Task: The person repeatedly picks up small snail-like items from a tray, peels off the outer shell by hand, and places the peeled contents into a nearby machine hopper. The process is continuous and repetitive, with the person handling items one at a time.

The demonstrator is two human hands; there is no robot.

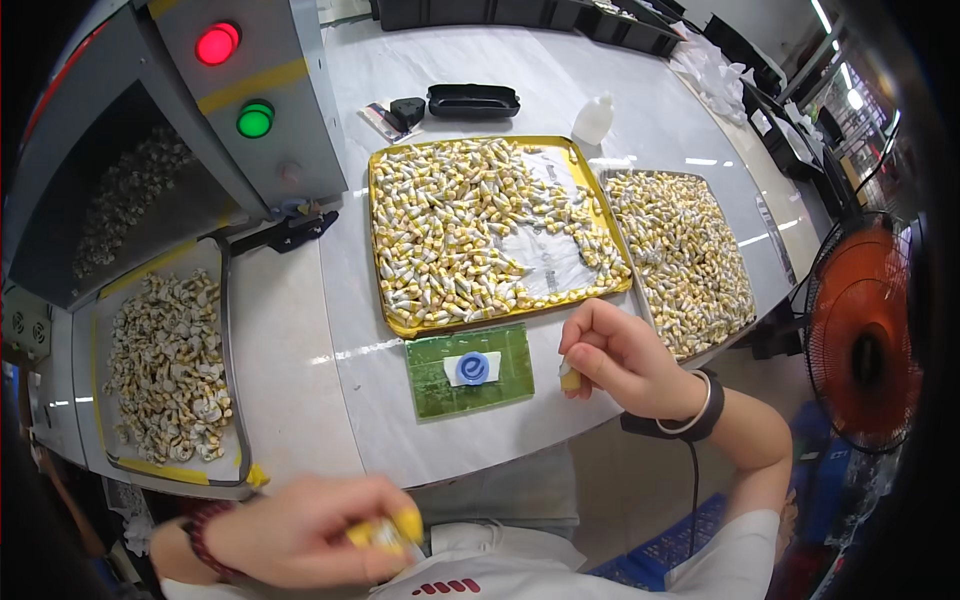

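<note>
My right hand is above the table's front edge, just right of a green board. Between its thumb and fingers it pinches a small white-and-yellow piece. A round blue fixture sits on a white patch in the middle of the board. Low in the view, close to my body, my left hand is curled around white-and-yellow pieces; motion smears them. Behind the board lies a yellow-rimmed tray full of small cone-shaped white-and-yellow pieces, with bare white lining showing at its right.
A second tray of similar pieces lies at right. At left, a tray of curled pieces stands below a grey machine with red and green buttons. Farther back are a black case and a white bottle. An orange fan stands far right.
</note>
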